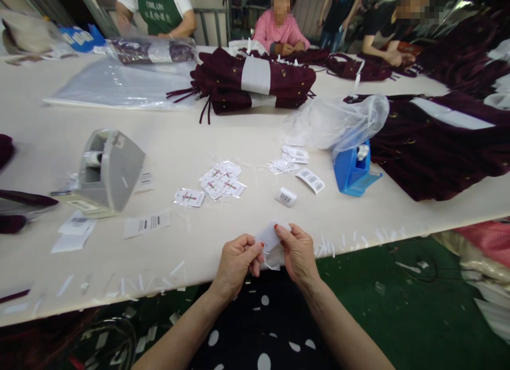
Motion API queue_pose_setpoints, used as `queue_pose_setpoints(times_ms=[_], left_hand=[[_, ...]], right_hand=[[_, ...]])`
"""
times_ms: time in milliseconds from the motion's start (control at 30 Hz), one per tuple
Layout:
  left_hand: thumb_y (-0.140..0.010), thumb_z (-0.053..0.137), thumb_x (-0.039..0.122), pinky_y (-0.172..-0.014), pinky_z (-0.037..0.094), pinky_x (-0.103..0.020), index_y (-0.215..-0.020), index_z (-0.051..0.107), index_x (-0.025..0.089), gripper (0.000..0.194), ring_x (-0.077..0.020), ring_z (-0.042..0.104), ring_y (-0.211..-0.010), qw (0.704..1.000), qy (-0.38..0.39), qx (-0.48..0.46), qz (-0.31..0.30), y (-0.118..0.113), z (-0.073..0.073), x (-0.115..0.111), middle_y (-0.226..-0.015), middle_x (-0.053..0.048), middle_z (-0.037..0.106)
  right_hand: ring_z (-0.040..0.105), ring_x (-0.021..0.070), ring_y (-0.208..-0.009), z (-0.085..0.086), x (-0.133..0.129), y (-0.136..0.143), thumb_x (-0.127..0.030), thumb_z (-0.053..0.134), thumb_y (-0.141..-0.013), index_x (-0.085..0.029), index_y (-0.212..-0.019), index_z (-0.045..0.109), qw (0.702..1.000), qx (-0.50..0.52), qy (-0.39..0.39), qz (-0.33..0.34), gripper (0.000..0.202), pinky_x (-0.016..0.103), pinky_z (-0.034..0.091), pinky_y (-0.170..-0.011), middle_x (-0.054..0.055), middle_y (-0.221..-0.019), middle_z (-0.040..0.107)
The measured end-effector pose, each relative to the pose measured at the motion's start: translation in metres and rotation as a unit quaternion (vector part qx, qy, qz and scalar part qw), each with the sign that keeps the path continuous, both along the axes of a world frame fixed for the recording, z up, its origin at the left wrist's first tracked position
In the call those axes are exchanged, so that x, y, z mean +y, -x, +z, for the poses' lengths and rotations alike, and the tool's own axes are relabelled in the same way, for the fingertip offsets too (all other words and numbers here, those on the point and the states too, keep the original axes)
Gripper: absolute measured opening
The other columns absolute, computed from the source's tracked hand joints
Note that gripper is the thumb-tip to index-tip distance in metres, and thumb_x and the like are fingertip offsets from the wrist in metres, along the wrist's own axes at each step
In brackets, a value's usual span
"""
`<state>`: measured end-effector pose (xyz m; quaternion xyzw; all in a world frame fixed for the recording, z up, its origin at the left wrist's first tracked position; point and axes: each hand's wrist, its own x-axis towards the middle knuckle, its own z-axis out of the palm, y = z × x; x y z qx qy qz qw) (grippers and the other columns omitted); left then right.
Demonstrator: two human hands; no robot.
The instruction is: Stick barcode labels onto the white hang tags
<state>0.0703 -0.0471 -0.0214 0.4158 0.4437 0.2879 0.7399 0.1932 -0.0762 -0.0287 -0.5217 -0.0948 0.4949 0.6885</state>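
My left hand and my right hand meet at the near edge of the table, both closed on a small white tag. The right thumb presses on the tag's upper right part, while the left fingers pinch its lower left corner. A thin white string hangs under it. Beyond the hands lie a curled barcode label, a strip of barcode labels and a loose pile of small printed packets. One more packet lies beside that pile.
A grey tape dispenser stands left, a blue one right, under a clear plastic bag. Stacked dark maroon garments lie behind, with more at right. Plastic sheets lie far left. Several people work across the table.
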Motion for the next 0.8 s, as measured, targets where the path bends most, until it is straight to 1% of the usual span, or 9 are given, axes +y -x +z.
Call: queue_pose_setpoints(times_ms=[67, 200, 267, 333, 433, 533, 600, 700, 800], left_hand=[[-0.072, 0.061, 0.03, -0.036, 0.025, -0.015, -0.062, 0.049, 0.013, 0.023, -0.0037, 0.044, -0.03, 1.0, 0.008, -0.006, -0.001, 0.0, -0.001, 0.0, -0.051, 0.002, 0.06], [-0.072, 0.062, 0.031, -0.035, 0.026, -0.015, -0.062, 0.048, 0.013, 0.024, -0.0044, 0.044, -0.03, 1.0, 0.009, -0.016, -0.007, 0.0, -0.001, 0.001, -0.05, 0.002, 0.059], [-0.073, 0.061, 0.033, -0.036, 0.027, -0.015, -0.063, 0.049, 0.013, 0.025, -0.0041, 0.044, -0.031, 1.0, -0.003, -0.017, -0.017, -0.001, -0.001, 0.001, -0.05, 0.003, 0.058], [-0.072, 0.063, 0.034, -0.037, 0.028, -0.014, -0.07, 0.053, 0.014, 0.022, -0.0034, 0.043, -0.032, 1.0, -0.016, -0.019, -0.012, -0.003, 0.0, 0.003, -0.049, 0.004, 0.057], [-0.068, 0.067, 0.034, -0.035, 0.023, -0.013, -0.081, 0.058, 0.014, 0.025, -0.0016, 0.036, -0.032, 0.999, -0.027, -0.011, 0.022, -0.007, -0.001, 0.006, -0.045, 0.007, 0.051], [-0.066, 0.067, 0.037, -0.033, 0.016, -0.014, -0.072, 0.06, 0.012, 0.027, -0.001, 0.03, -0.032, 0.999, -0.013, 0.009, 0.028, -0.007, 0.0, 0.011, -0.04, 0.007, 0.046], [-0.066, 0.067, 0.038, -0.032, 0.014, -0.014, -0.068, 0.06, 0.012, 0.027, -0.0012, 0.028, -0.032, 0.999, -0.009, 0.032, 0.01, -0.004, 0.0, 0.016, -0.039, 0.007, 0.045], [-0.066, 0.066, 0.039, -0.033, 0.014, -0.015, -0.065, 0.058, 0.013, 0.027, -0.0012, 0.027, -0.031, 0.996, -0.015, 0.081, -0.039, 0.001, 0.002, 0.023, -0.038, 0.007, 0.045], [-0.068, 0.062, 0.039, -0.034, 0.015, -0.015, -0.063, 0.056, 0.013, 0.027, -0.0017, 0.028, -0.03, 0.989, -0.03, 0.124, -0.08, 0.006, 0.005, 0.029, -0.039, 0.006, 0.047]], right_hand=[[0.05, 0.0093, -0.052, -0.001, -0.002, 0.004, -0.028, 0.076, -0.056, -0.015, -0.062, 0.064, 1.0, 0.005, -0.001, 0.013, 0.019, 0.023, 0.04, -0.053, -0.002, -0.057, 0.061], [0.05, 0.0094, -0.049, -0.002, -0.006, 0.012, -0.03, 0.074, -0.06, -0.014, -0.067, 0.065, 0.998, -0.001, 0.015, 0.066, 0.019, 0.024, 0.039, -0.051, -0.001, -0.058, 0.063], [0.05, 0.0094, -0.049, -0.003, -0.008, 0.014, -0.03, 0.073, -0.061, -0.015, -0.068, 0.065, 0.997, -0.01, 0.016, 0.068, 0.019, 0.024, 0.039, -0.051, -0.001, -0.058, 0.063], [0.051, 0.0101, -0.053, -0.004, -0.008, 0.015, -0.03, 0.073, -0.061, -0.015, -0.069, 0.065, 0.998, -0.019, 0.007, 0.053, 0.019, 0.024, 0.04, -0.054, -0.001, -0.061, 0.063], [0.053, 0.0111, -0.06, -0.006, -0.009, 0.014, -0.03, 0.072, -0.063, -0.016, -0.071, 0.066, 0.998, -0.031, -0.013, 0.05, 0.018, 0.025, 0.041, -0.061, -0.001, -0.066, 0.064], [0.05, 0.0103, -0.06, -0.006, -0.011, 0.008, -0.034, 0.068, -0.068, -0.017, -0.073, 0.066, 0.995, -0.035, -0.022, 0.088, 0.019, 0.024, 0.039, -0.06, -0.001, -0.066, 0.062], [0.046, 0.0092, -0.057, -0.006, -0.011, -0.001, -0.036, 0.066, -0.069, -0.017, -0.072, 0.065, 0.994, -0.07, -0.011, 0.088, 0.02, 0.022, 0.037, -0.056, -0.002, -0.063, 0.058], [0.039, 0.0076, -0.053, -0.007, -0.009, -0.016, -0.036, 0.068, -0.066, -0.017, -0.069, 0.063, 0.987, -0.145, 0.019, 0.069, 0.02, 0.021, 0.031, -0.051, -0.004, -0.058, 0.052], [0.034, 0.0065, -0.048, -0.009, -0.008, -0.026, -0.036, 0.068, -0.066, -0.016, -0.066, 0.062, 0.979, -0.183, 0.04, 0.084, 0.021, 0.021, 0.026, -0.047, -0.006, -0.052, 0.045]])
